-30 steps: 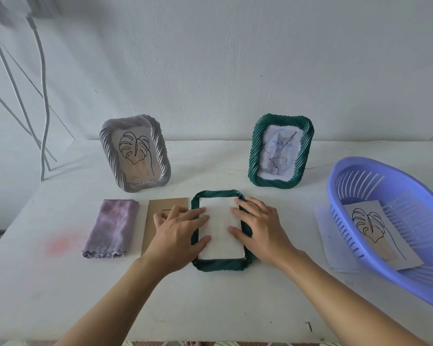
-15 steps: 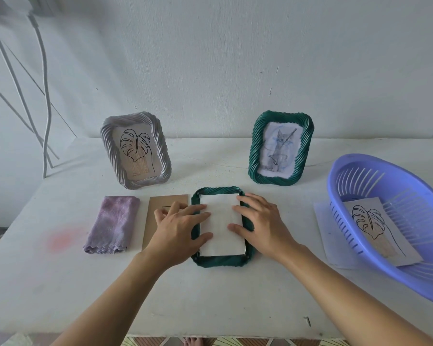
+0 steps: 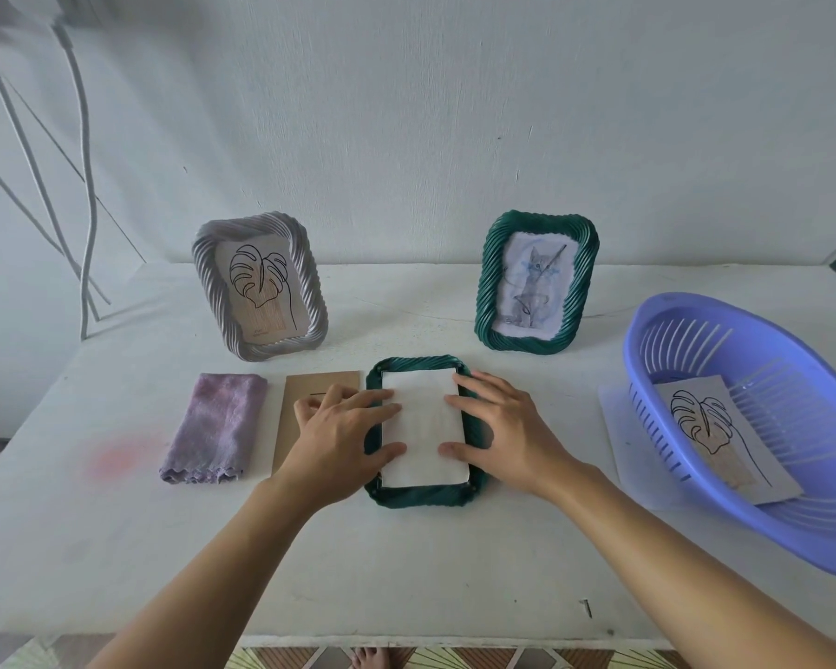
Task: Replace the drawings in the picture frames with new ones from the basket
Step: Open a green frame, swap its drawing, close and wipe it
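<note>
glossy plastic basket point(image 3: 657, 359), probably

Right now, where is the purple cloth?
In the head view the purple cloth lies left of the brown board, in front of the grey frame.

open table point(image 3: 406, 562) in front, basket point(image 3: 696, 485) right, upright frames point(image 3: 261, 287) behind

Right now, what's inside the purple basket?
A leaf drawing lies inside the basket. Anything beneath that sheet is covered, so I cannot tell.
</note>
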Available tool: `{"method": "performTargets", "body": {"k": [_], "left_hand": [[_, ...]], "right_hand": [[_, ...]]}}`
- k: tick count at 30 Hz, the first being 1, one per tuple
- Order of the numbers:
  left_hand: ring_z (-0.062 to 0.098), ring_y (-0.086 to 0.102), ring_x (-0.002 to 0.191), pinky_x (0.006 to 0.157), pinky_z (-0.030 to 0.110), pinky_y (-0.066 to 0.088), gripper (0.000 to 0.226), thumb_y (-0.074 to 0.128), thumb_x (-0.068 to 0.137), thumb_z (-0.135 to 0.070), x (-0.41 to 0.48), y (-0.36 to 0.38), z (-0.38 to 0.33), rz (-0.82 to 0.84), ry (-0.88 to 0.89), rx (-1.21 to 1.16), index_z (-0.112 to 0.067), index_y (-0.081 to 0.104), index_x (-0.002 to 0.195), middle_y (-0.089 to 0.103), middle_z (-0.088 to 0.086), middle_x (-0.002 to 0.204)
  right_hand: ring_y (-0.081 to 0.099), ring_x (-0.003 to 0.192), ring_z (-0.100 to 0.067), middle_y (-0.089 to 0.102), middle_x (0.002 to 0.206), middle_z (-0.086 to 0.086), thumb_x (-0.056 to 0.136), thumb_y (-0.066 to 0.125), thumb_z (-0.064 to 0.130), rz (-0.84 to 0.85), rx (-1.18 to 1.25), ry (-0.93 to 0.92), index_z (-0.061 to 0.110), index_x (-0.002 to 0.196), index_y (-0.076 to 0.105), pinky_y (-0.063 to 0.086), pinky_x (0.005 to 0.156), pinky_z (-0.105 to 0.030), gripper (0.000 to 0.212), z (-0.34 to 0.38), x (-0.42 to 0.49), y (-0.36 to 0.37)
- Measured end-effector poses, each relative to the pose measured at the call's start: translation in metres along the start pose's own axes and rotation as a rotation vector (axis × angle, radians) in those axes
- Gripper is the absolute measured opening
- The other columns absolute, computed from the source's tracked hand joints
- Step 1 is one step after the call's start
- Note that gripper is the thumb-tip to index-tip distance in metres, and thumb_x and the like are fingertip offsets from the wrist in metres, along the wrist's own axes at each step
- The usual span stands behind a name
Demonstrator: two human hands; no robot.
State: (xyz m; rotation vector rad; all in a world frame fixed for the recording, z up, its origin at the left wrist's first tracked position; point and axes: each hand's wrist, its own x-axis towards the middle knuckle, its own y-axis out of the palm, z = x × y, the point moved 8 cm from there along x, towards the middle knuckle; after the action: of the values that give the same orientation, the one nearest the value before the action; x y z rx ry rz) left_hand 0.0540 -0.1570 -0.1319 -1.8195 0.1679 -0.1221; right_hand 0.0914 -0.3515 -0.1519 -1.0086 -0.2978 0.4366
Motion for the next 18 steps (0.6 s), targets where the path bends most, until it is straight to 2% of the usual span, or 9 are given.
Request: {"method": "performTargets", "body": {"k": [5, 11, 14, 18], "left_hand": [[0.010, 0.032, 0.132, 0.091, 0.037, 0.015, 0.053, 0.055, 0.091, -0.061, -0.0002, -0.0003, 0.0011, -0.007, -0.008, -0.033, -0.043, 0.052, 0.140, 0.039, -0.024, 0.152], [0.009, 0.033, 0.131, 0.093, 0.038, 0.015, 0.052, 0.057, 0.090, -0.061, -0.0002, -0.0012, 0.0025, -0.020, -0.011, -0.040, -0.043, 0.053, 0.139, 0.040, -0.025, 0.151], [0.009, 0.032, 0.132, 0.097, 0.041, 0.017, 0.052, 0.056, 0.090, -0.062, 0.0006, -0.0008, 0.0029, -0.011, -0.010, -0.038, -0.043, 0.053, 0.139, 0.040, -0.025, 0.151], [0.009, 0.032, 0.132, 0.092, 0.037, 0.013, 0.053, 0.057, 0.090, -0.063, 0.0006, -0.0011, 0.0033, -0.019, -0.010, -0.037, -0.043, 0.053, 0.139, 0.040, -0.025, 0.151]], "right_hand": [[0.013, 0.149, -0.005, 0.028, 0.159, 0.015, 0.074, 0.050, 0.080, 0.015, 0.010, 0.006, 0.030, 0.141, 0.052, 0.017, 0.120, -0.037, 0.084, 0.0036, -0.0007, -0.0025], [0.009, 0.150, -0.005, 0.024, 0.161, 0.014, 0.077, 0.070, 0.064, 0.078, -0.016, -0.064, 0.029, 0.145, 0.048, 0.015, 0.120, -0.036, 0.080, 0.0033, -0.0042, -0.0052], [0.008, 0.150, -0.005, 0.022, 0.162, 0.016, 0.074, 0.072, 0.065, 0.099, -0.023, -0.064, 0.031, 0.146, 0.047, 0.013, 0.119, -0.032, 0.084, 0.0019, -0.0024, -0.0058], [0.009, 0.150, -0.004, 0.024, 0.161, 0.017, 0.075, 0.071, 0.065, 0.100, -0.009, -0.039, 0.032, 0.145, 0.048, 0.015, 0.121, -0.037, 0.081, 0.0022, -0.0018, -0.0050]]}}
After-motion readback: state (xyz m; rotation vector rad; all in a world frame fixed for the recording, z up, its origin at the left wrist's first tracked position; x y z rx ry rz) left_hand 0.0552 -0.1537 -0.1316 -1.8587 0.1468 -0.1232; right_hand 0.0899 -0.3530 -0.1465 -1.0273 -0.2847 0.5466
